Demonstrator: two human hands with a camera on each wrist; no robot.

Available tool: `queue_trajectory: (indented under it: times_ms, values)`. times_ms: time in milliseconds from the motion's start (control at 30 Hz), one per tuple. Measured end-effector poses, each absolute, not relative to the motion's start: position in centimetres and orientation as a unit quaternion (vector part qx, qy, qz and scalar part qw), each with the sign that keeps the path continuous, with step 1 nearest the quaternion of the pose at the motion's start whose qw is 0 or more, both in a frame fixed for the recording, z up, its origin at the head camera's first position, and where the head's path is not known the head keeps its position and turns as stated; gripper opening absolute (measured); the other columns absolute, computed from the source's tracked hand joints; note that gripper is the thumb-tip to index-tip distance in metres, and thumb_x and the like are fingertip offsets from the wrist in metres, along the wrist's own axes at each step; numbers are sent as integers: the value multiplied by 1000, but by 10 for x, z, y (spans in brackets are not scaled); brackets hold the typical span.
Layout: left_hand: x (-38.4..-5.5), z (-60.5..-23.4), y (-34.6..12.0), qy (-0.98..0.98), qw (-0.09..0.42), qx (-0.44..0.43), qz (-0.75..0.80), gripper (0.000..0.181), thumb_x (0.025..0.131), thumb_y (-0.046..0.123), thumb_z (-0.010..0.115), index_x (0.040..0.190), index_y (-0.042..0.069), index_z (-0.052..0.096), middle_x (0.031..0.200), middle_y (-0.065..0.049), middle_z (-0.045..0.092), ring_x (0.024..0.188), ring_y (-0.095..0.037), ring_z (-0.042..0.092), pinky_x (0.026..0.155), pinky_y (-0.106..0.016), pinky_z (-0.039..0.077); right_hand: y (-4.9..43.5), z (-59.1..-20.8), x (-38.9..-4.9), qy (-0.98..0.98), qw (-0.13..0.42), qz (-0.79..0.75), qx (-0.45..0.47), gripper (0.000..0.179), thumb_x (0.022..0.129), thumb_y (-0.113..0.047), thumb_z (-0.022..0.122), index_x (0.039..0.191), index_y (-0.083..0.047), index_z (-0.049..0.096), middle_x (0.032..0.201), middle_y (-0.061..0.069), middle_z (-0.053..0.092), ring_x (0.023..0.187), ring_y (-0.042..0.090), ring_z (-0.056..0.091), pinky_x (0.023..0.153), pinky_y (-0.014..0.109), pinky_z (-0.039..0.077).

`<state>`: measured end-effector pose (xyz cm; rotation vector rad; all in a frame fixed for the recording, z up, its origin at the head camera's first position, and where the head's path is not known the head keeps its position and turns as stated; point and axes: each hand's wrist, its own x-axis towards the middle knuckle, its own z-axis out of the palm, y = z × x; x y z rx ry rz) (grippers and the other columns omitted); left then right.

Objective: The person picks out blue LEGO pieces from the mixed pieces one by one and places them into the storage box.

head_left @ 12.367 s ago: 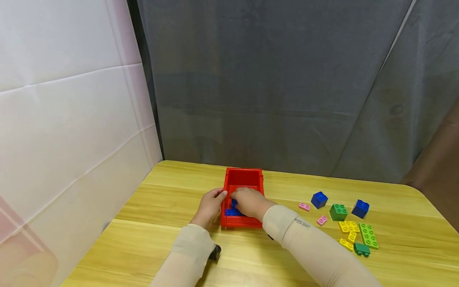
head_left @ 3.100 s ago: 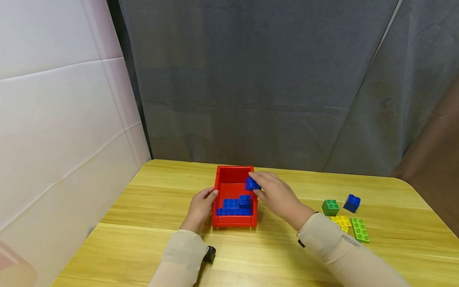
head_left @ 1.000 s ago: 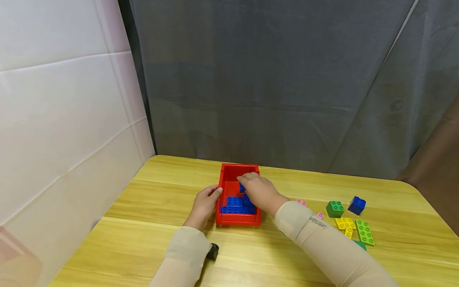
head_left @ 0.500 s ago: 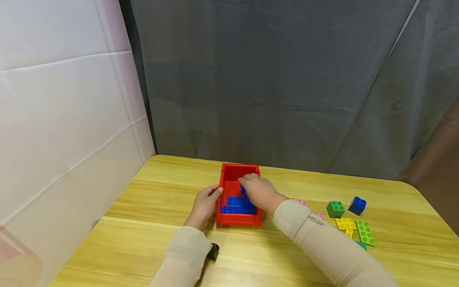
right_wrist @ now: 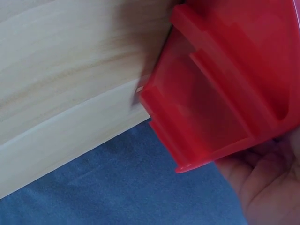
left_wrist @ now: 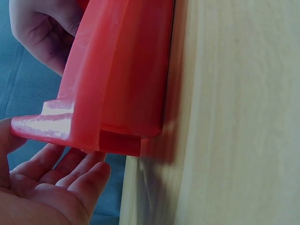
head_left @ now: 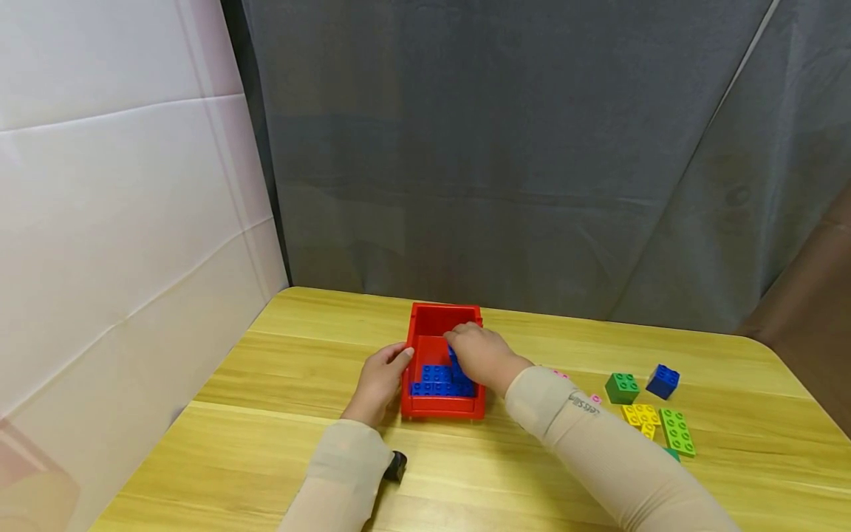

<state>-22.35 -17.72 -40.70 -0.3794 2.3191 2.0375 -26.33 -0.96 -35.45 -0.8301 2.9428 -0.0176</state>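
A red plastic bin [head_left: 442, 408] stands on the wooden table. My left hand [head_left: 377, 380] grips its left rim; in the left wrist view the thumb lies over the bin's [left_wrist: 126, 61] lip with the fingers beneath. Several blue toy bricks [head_left: 435, 374] line the near end of the bin, studs up. Reaching over the right wall, my right hand [head_left: 482, 357] holds a blue brick [head_left: 452, 356] just behind those bricks, mostly covered by the fingers. In the right wrist view the bin's wall [right_wrist: 201, 93] hides my fingertips and the brick.
To the right lie a green brick [head_left: 622, 388], a blue brick [head_left: 662, 381], yellow bricks [head_left: 640, 414] and a light green brick [head_left: 677, 431]. My right sleeve partly covers pink bricks [head_left: 595, 399] and a dark green one [head_left: 673, 454]. A grey curtain [head_left: 465, 162] hangs behind.
About three seconds ago the blue brick was at the bin's right rim; my right hand has since brought it down inside, shifting slightly nearer lately. My left hand has kept its grip.
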Motion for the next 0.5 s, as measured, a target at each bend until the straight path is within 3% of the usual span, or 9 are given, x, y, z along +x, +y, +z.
queue_trajectory:
  times_ms: [500]
  values:
    - [-223, -407, -178, 744, 16, -119, 657, 43, 101, 25, 51, 138, 3, 51, 139, -19, 50, 126, -36, 47, 105, -49, 41, -15, -352, -267, 954, 70, 59, -284, 52, 91, -14, 66, 141, -11, 51, 138, 9, 55, 130, 27, 49, 105, 42, 42]
